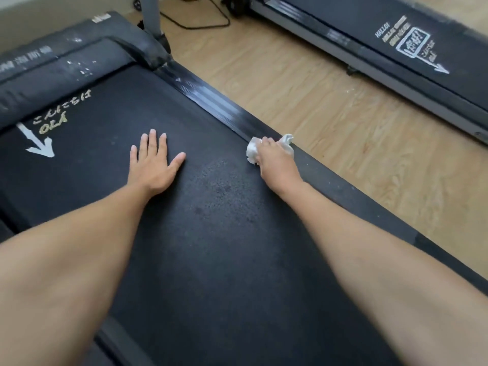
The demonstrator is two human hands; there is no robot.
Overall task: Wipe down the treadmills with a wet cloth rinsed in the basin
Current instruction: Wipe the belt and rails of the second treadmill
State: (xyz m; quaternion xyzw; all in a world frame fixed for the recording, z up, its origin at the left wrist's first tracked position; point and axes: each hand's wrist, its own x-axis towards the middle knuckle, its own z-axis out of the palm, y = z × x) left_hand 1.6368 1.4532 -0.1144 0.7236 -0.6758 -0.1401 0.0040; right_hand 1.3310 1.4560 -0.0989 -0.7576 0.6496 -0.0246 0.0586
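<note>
At the centre of the head view, the treadmill (216,273) lies lengthwise, its wide belt (111,101) a matte black surface with a fine grainy texture and a paler, speckled patch between the two forearms. The left hand (155,165) rests palm-down on the belt, fingers straight and slightly spread, thumb out to the side; it holds nothing. The right hand (276,161) sits at the belt's right edge, fingers curled down over a white cloth (252,151), pressing it onto the rail (219,107). The cloth is crumpled, with bunched folds showing on both sides of the hand. The rail is a long, narrow black strip with parallel lengthwise ribs; the ribbed part beyond the cloth has a sheen, while the part nearer the camera is flat, dull and flecked with pale specks. A white arrow (39,145) and pale lettering (60,112) are printed on the belt at far left. Beyond them, the moulded black cover (66,56) is rounded at its corner and spotted with white marks. A grey post (151,14) rises at the cover's right end. The floor (317,122) is light wood-grain plank. A thin black cable (208,23) loops across it near the post. The second treadmill (356,30) lies well apart at upper right, with a black belt, white printed marks and a grey side strip.
</note>
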